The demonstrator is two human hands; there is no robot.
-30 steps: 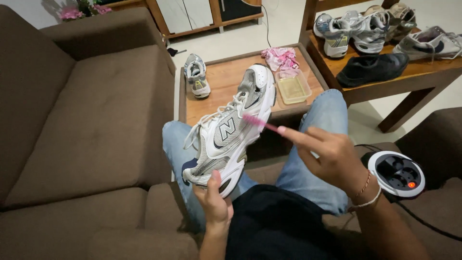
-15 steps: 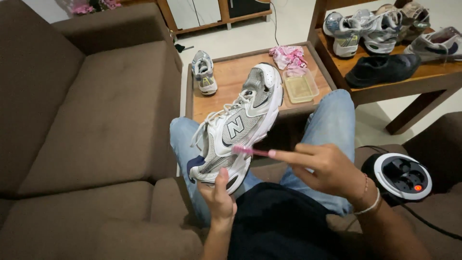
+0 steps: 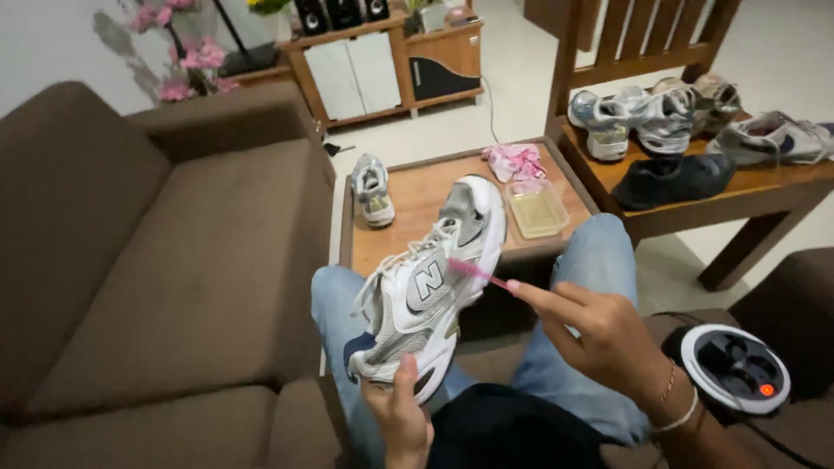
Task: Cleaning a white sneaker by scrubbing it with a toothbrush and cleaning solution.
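My left hand (image 3: 400,415) grips the heel of a white and grey sneaker (image 3: 430,291), holding it up over my knees with its toe pointing away. My right hand (image 3: 599,334) pinches a pink toothbrush (image 3: 473,271) by its handle. The bristles press against the side of the sneaker, near the middle of its upper. White laces hang loose on the shoe's left side.
A small wooden table (image 3: 417,208) ahead carries a second sneaker (image 3: 373,189), a clear plastic tub (image 3: 537,208) and a pink cloth (image 3: 514,161). Several shoes (image 3: 669,122) sit on a wooden bench at right. A brown sofa (image 3: 156,260) fills the left; a round power socket (image 3: 734,366) lies at right.
The toothbrush went down to the sole edge, then back up to the mid side of the sneaker. The camera tilted up, showing more of the room.
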